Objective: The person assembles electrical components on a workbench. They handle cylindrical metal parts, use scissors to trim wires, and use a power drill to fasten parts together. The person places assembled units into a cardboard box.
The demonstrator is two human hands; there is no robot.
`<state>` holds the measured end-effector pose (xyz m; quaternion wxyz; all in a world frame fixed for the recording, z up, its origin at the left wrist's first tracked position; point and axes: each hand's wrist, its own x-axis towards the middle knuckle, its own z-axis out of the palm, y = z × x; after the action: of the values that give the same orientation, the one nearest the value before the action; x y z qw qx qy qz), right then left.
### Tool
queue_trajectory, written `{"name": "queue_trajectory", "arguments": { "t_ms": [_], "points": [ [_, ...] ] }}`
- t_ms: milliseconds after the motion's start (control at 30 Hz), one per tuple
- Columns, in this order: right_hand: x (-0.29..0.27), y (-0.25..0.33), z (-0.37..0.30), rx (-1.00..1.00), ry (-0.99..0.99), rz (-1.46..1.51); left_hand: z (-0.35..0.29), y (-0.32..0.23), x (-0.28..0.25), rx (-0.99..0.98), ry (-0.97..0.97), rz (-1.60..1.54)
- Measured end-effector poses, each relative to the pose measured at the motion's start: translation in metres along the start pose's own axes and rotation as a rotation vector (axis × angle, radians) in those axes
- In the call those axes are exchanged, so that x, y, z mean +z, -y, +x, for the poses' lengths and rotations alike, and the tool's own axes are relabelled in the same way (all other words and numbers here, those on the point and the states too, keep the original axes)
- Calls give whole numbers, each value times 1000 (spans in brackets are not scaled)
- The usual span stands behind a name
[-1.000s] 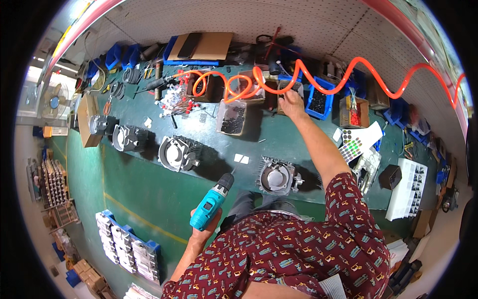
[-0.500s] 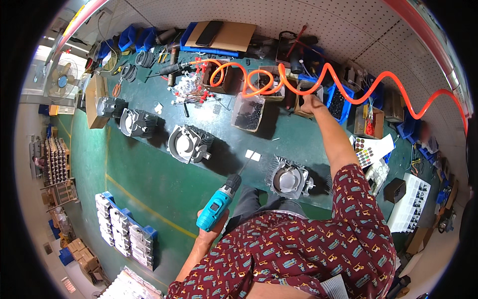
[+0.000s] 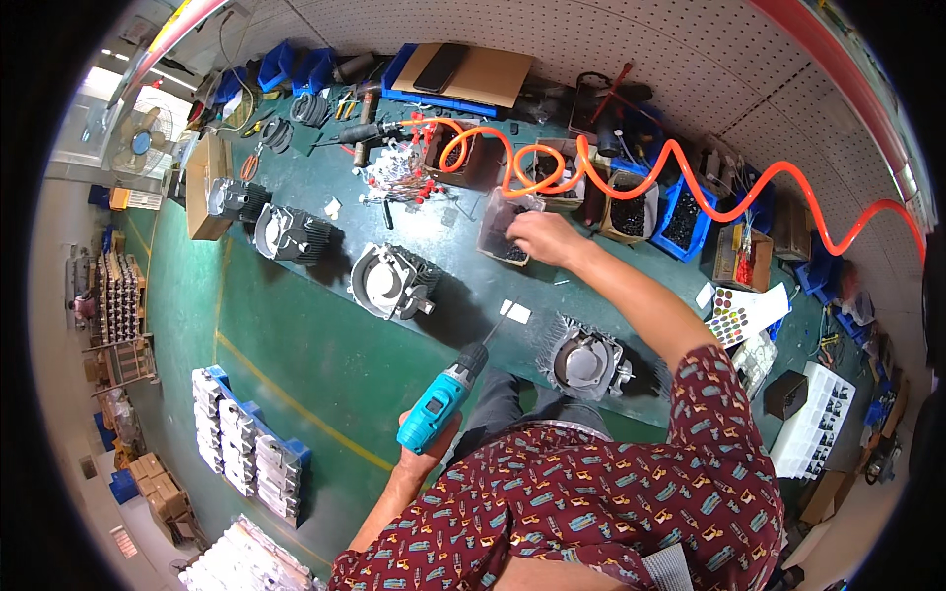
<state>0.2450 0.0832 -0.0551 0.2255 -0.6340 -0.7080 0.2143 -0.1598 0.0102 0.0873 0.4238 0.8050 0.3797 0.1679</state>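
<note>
A teal cordless drill (image 3: 434,412) is in my left hand (image 3: 430,457), which is wrapped round its grip. The long bit points up and away, its tip over a white card (image 3: 515,311) on the bench. My right hand (image 3: 545,237) is at a translucent plastic bin (image 3: 492,229) of small dark parts. Its fingers are curled down at the bin's opening; whatever they pinch is hidden. Nearest to me on the bench sits a finned metal housing (image 3: 583,363). Further left stand similar housings (image 3: 385,281), (image 3: 289,234) in a row.
An orange coiled air hose (image 3: 673,156) hangs across the bench's far side. Behind my right hand are a box of dark screws (image 3: 628,210) and a blue bin (image 3: 682,219). Left of them lies a heap of wired parts (image 3: 396,173). A cardboard box (image 3: 209,187) stands at the left end.
My right hand has moved left and nearer, from the box of dark screws to the translucent bin. The drill stays in my left hand. The whole view has shifted slightly.
</note>
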Motion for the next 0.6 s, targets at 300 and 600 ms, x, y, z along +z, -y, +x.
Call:
{"name": "queue_trajectory", "arguments": {
  "t_ms": [300,600],
  "points": [
    [40,2,64,71,707,-454,-29,11,1,-109,-46,-56],
    [38,-5,56,172,335,-341,-27,23,-11,-40,-75,-39]
  ]
}}
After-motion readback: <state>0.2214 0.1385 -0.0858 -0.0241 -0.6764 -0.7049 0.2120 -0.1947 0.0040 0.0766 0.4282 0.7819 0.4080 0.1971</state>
